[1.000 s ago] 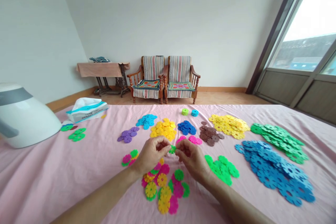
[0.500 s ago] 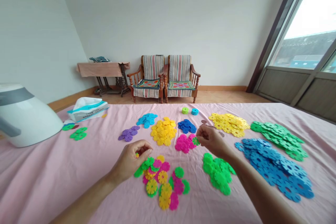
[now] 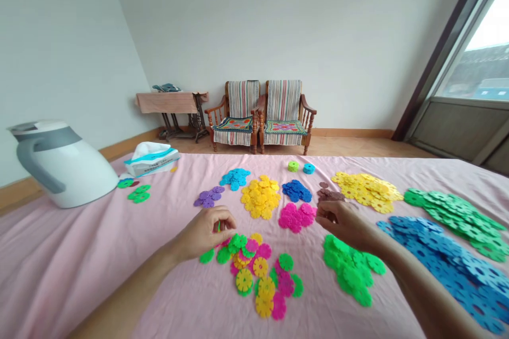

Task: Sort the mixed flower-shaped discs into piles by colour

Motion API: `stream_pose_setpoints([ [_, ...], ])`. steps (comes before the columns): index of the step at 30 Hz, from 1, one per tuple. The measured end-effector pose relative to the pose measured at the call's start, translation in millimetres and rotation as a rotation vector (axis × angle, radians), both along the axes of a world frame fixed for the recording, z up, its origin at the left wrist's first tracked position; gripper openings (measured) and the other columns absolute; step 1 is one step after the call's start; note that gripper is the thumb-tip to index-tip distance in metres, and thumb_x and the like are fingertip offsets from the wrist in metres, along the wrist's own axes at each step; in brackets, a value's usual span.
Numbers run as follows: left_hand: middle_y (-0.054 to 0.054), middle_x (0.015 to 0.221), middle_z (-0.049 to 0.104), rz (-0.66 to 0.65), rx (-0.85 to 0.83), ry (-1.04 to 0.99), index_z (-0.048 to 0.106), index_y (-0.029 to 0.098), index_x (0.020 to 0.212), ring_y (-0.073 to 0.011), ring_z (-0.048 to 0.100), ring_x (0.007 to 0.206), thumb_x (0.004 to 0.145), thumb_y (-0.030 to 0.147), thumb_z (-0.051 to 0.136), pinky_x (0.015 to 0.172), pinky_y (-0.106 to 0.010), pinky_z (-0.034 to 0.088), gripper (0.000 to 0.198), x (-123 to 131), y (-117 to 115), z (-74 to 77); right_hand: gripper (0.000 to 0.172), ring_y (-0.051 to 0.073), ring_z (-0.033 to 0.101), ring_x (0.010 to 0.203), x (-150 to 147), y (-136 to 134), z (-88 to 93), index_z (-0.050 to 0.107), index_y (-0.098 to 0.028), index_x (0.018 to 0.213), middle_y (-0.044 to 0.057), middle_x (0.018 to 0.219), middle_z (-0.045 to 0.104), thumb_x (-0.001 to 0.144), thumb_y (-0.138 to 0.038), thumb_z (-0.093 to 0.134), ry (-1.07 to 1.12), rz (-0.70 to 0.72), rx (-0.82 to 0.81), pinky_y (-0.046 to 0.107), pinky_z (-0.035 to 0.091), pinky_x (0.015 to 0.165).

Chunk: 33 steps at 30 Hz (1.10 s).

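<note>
My left hand (image 3: 209, 233) is closed, fingers curled toward the thumb, with a bit of a green snowflake disc (image 3: 218, 226) showing between them. It hovers at the upper left edge of a mixed pile of pink, yellow and green snowflake discs (image 3: 260, 266). Curled fingers also close my right hand (image 3: 344, 222), just right of the pink discs (image 3: 296, 217) and above the light green discs (image 3: 352, 267). What it holds, if anything, is hidden. Brown discs (image 3: 326, 190) lie just beyond its fingers.
Sorted disc piles lie around: purple (image 3: 209, 197), light blue (image 3: 235, 178), yellow (image 3: 260, 197), dark blue (image 3: 296, 190), larger yellow (image 3: 368, 190), green (image 3: 453, 217) and blue (image 3: 449, 265). A kettle (image 3: 75, 169) and tissue pack (image 3: 151, 160) stand at left on the pink cloth (image 3: 159, 233).
The view has turned left, so the table things sit farther right. The green disc at my right fingertips no longer shows. My left hand stays beside the mixed pile.
</note>
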<state>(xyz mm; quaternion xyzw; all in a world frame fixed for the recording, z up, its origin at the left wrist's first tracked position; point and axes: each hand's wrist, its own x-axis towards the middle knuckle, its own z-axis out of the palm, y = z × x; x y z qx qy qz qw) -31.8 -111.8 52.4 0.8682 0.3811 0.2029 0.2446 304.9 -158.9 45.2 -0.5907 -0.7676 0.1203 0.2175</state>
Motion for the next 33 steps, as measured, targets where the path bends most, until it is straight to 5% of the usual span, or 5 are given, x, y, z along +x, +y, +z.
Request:
stream_pose_setpoints([
  [6,-0.001,0.083,0.06,-0.143,0.019,0.145,0.066,0.02,0.087,-0.0155,0.055,0.08,0.07,0.023,0.067,0.072,-0.024,0.041,0.017,-4.2,-4.5,6.2,0.019,0.009,0.04,0.052,-37.2,-9.6,-9.1,0.051,-0.017,0.059,-0.003,0.056,0.049,0.077,-0.015,0.046,0.046,0.106,0.015,0.024,0.024,0.049],
  [13,-0.003,0.083,0.062,-0.159,0.061,0.128,0.068,0.02,0.088,-0.0162,0.056,0.083,0.08,0.021,0.058,0.074,-0.025,0.041,0.013,-0.5,-4.9,0.5,0.014,0.011,0.049,0.059,-42.2,-9.0,-17.9,0.055,-0.018,0.068,-0.001,0.064,0.057,0.079,-0.016,0.047,0.061,0.104,0.002,0.023,0.029,0.053],
  [23,-0.004,0.075,0.063,0.143,0.153,-0.176,0.067,0.016,0.076,-0.0142,0.057,0.071,0.081,0.02,0.053,0.065,-0.024,0.044,0.015,16.3,-8.3,-13.2,0.013,0.01,0.05,0.058,-61.8,-12.1,-19.8,0.054,-0.018,0.071,-0.002,0.065,0.056,0.081,-0.016,0.046,0.211,0.128,0.046,0.022,0.034,0.053],
  [33,-0.004,0.075,0.068,0.04,-0.043,-0.313,0.069,0.017,0.078,-0.0145,0.062,0.071,0.079,0.021,0.058,0.068,-0.024,0.047,0.012,45.8,-39.8,-9.2,0.007,0.01,0.055,0.06,-106.2,-30.6,-17.9,0.056,-0.019,0.083,-0.002,0.067,0.06,0.076,-0.017,0.055,0.581,0.11,-0.119,0.021,0.041,0.053],
])
